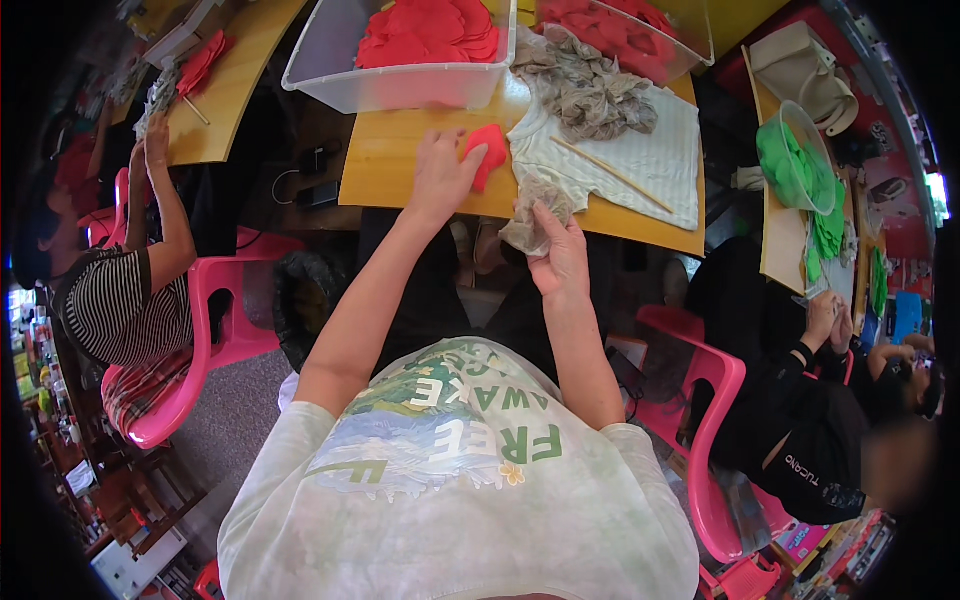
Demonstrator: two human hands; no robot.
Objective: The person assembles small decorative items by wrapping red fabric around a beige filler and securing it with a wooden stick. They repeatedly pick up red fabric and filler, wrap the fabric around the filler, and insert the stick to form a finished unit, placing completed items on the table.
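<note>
My left hand is over the wooden table near its front edge, its fingers and thumb closed on a red cloth piece. In my right hand is a crumpled grey-brown cloth, pinched between thumb and fingers just off the table edge. Beyond it, a white garment lies flat on the table, with a thin wooden stick across it. A heap of the same grey-brown cloth rests on the garment's far part.
At the back stand a clear plastic bin of red petal-shaped pieces and another clear bin with red pieces. On the right table is a round tub of green pieces. Co-workers sit left and right on pink chairs.
</note>
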